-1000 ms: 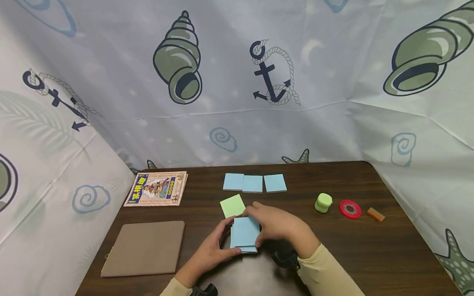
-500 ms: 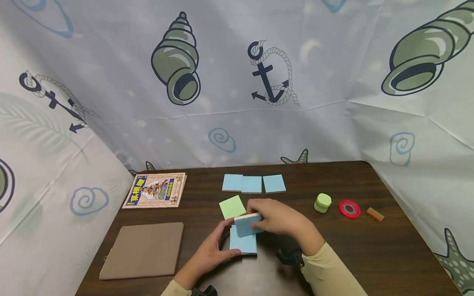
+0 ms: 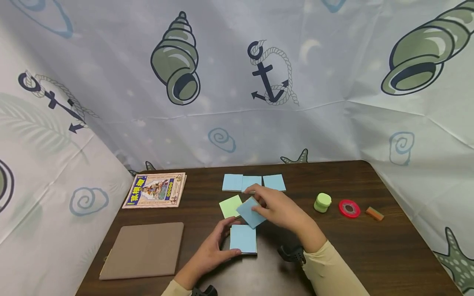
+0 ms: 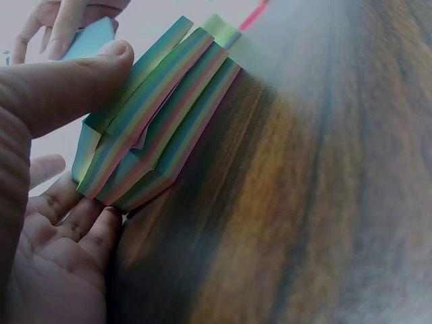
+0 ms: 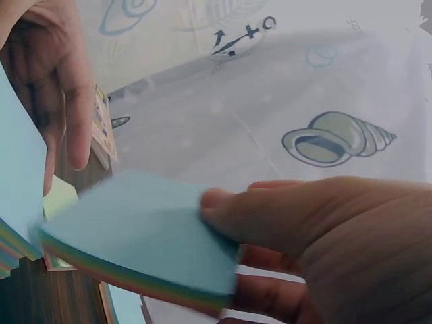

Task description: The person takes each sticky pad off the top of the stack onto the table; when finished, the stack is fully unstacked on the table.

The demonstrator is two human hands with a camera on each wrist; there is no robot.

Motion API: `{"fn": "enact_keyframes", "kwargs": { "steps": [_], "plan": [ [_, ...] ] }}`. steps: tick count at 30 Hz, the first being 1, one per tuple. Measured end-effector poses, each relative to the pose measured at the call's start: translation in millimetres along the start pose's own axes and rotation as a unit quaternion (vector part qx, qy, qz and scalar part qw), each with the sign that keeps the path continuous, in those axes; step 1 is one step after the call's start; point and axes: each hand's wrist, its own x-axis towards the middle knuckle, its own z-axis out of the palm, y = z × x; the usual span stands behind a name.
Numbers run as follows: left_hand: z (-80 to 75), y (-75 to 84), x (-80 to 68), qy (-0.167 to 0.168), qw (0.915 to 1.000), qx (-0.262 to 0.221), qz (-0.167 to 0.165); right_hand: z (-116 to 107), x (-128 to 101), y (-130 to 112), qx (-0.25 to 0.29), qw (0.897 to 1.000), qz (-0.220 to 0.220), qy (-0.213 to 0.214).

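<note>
A pad of sticky notes (image 3: 242,239) with a blue top sheet lies near the table's front; in the left wrist view the pad (image 4: 152,125) shows striped coloured edges. My left hand (image 3: 218,246) grips its left side, thumb on top. My right hand (image 3: 272,207) pinches a smaller blue-topped wad of notes (image 3: 251,212), lifted above and behind the pad; the wad (image 5: 138,236) fills the right wrist view. A single green note (image 3: 230,206) lies just left of the wad. Three blue notes (image 3: 254,182) sit in a row behind.
A brown board (image 3: 142,249) lies at the front left, a picture book (image 3: 156,189) behind it. To the right stand a green cylinder (image 3: 322,202), a red tape roll (image 3: 349,208) and a small orange block (image 3: 375,213). Patterned curtains surround the dark wooden table (image 3: 370,255).
My right hand has peeled a wad of notes off the pad and lifted it away toward the far side. The left hand has kept its hold on the pad.
</note>
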Motion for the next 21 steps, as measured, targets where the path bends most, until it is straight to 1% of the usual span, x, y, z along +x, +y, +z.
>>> {"fn": "enact_keyframes", "kwargs": {
  "steps": [2, 5, 8, 10, 14, 16, 21],
  "plan": [
    [-0.1, 0.5, 1.0, -0.005, 1.0000, -0.002, 0.003, -0.7, -0.3, 2.0, 0.000, 0.999, -0.005, 0.032],
    [-0.7, 0.8, 2.5, -0.010, 0.9999, -0.002, 0.006, -1.0, -0.5, 4.6, -0.006, 0.997, 0.000, 0.075],
    [-0.8, 1.5, 2.2, -0.009, 0.9999, -0.001, 0.006, 1.1, 0.0, 7.6, -0.014, 0.994, 0.018, 0.108],
    [-0.2, 1.1, 0.6, -0.007, 0.9999, 0.001, 0.007, 3.7, 1.0, 10.1, -0.018, 0.992, 0.037, 0.122],
    [1.7, 0.0, -3.8, -0.004, 1.0000, 0.001, -0.002, 8.7, 1.9, 15.1, -0.025, 0.988, 0.086, 0.123],
    [2.0, -0.6, -4.9, -0.005, 1.0000, -0.001, -0.006, 10.3, 2.4, 17.7, -0.029, 0.987, 0.110, 0.113],
    [1.4, -0.5, -2.4, -0.006, 1.0000, -0.004, 0.002, 13.0, 4.6, 27.3, -0.037, 0.984, 0.154, 0.082]
  ]
}}
